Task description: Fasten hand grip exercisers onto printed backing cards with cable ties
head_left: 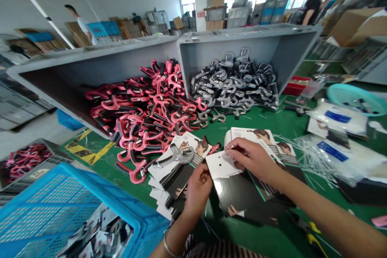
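My right hand point(254, 159) is closed, thumb and fingers pinching the upper part of a printed backing card point(238, 193) with punched holes in its white top. Beside the card's left edge my left hand point(199, 189) has its fingers curled; what lies between them is hidden. A grey hand grip strengthener point(178, 159) rests on overlapping cards left of my left hand. Under and behind my right hand sits a stack of similar cards point(284, 149).
Pink-and-black hand grips point(151, 121) spill from a tipped grey bin point(69, 72); grey ones point(232, 84) fill another bin. A blue crate point(127, 205) stands at lower left. Right are white zip ties point(317, 165), plastic bags point(338, 117), a turquoise basin point(347, 92) and yellow-handled pliers point(313, 234).
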The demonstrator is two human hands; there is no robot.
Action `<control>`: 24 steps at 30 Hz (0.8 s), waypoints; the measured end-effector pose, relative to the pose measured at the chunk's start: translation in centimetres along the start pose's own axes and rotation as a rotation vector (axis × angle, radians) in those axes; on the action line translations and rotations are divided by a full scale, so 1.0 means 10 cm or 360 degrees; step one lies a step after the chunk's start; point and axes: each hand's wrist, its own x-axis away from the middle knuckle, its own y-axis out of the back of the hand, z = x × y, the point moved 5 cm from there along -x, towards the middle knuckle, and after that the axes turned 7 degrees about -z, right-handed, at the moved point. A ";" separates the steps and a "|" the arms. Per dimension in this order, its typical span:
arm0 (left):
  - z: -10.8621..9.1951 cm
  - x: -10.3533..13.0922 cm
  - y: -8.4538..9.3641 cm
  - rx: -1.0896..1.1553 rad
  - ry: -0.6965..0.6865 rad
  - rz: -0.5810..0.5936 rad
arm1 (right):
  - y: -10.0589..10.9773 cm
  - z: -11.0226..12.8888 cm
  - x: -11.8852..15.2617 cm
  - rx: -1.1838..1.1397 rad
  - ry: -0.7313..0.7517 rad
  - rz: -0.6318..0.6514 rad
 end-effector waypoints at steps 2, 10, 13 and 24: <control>0.02 0.11 0.07 -0.0165 -0.0049 0.0171 | 0.00 -0.03 0.00 -0.0050 -0.0062 0.0005; -0.09 0.09 0.08 -0.0187 -0.0240 0.0050 | -0.06 0.03 -0.06 0.0176 0.0093 0.0052; -0.11 -0.04 -0.10 -0.0062 -0.0266 0.0039 | -0.10 0.06 -0.05 0.0272 0.0195 0.0081; -0.01 -0.14 -0.14 0.0398 0.0059 0.0013 | -0.15 0.13 0.01 0.0417 0.0397 0.0226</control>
